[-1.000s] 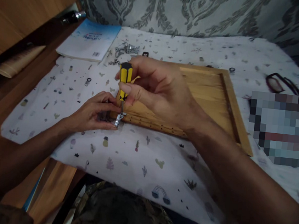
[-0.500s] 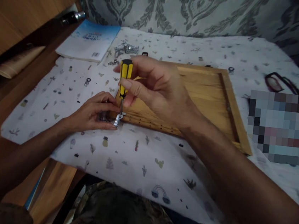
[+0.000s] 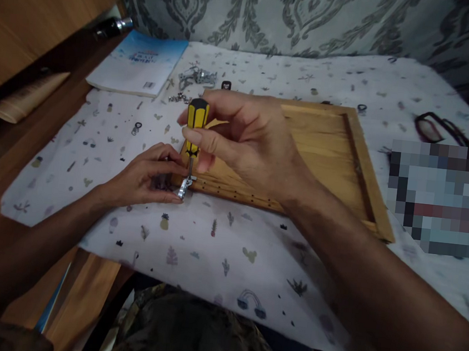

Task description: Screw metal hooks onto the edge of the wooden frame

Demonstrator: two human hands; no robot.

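Dim indoor light, no clear source; the patterned cloth (image 3: 227, 242) is the brightest area. Upper right corner falls to near black, lower edge murky. Faint shadow under the right hand (image 3: 247, 138) on the wooden tray (image 3: 325, 146). Yellow of the screwdriver (image 3: 196, 121) is the one strong colour, small glint on the metal bracket (image 3: 183, 188). Wide-angle bending at the edges, fine detail soft; pixelated block (image 3: 441, 197) mid right

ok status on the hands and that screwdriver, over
Right hand shut on yellow screwdriver, upright, tip at metal bracket. Left hand pinches bracket at wooden frame corner. Loose metal parts behind, apart.
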